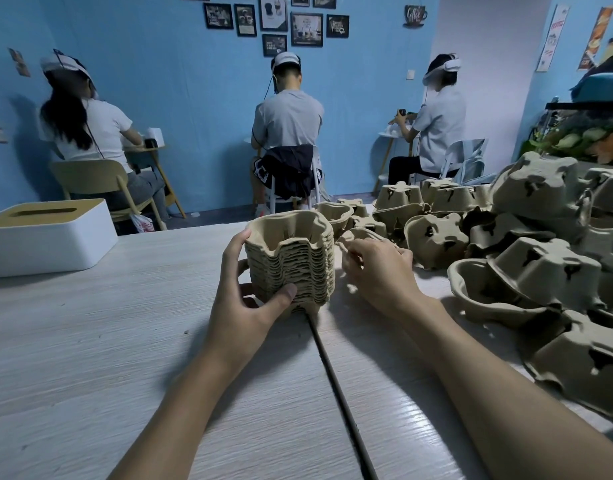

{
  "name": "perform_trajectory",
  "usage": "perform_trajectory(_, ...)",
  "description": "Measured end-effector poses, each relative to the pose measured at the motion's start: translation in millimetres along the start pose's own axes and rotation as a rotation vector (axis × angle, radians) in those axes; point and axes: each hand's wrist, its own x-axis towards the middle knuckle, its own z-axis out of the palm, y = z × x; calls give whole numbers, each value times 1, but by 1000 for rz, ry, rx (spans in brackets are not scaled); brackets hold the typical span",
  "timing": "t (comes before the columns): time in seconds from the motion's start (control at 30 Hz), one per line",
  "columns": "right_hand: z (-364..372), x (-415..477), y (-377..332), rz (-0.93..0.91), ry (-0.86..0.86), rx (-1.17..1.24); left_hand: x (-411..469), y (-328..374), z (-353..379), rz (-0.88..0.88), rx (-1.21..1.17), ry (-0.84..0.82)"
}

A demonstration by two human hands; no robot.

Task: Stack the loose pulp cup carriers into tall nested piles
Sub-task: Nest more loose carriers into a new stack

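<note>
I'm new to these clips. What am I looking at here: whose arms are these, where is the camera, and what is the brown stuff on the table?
There is no machine here. The single picture comes from a camera worn on a person's head, looking forward and down, so the two bare arms are the wearer's own. The left hand grips a nested stack of pulp cup carriers standing on the pale table. The right hand is just right of the stack with curled fingers; whether it holds anything is unclear. Loose carriers are heaped on the right, and a white tissue box sits on the left. Three people sit behind, backs turned.
</note>
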Motion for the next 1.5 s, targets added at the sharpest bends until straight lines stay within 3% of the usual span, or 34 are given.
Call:
perform_trajectory(0.4, 6, 3, -1, -15, 18, 308, 2, -4, 0, -1, 13, 5)
perform_trajectory(0.53, -6, 2, -10, -4, 297, 270, 2, -4, 0, 4, 14, 2)
perform_trajectory(0.63, -19, 5, -19, -88, 541, 403, 3, -5, 0, -1, 10, 4)
perform_trajectory(0.77, -31, 6, -30, -275, 653, 550, 3, -2, 0, -12, 13, -14)
perform_trajectory(1.07, -30, 4, -45, -559, 353, 640, 2, 1, 2, -16, -5, -17)
perform_trajectory(1.37, -28, -10, -54, -255, 79, 778, 2, -2, 4, -24, -16, 11)
perform_trajectory(1.5, -13, -14, -56, -257, -51, 800, 12, 2, -1, -1, -13, 29)
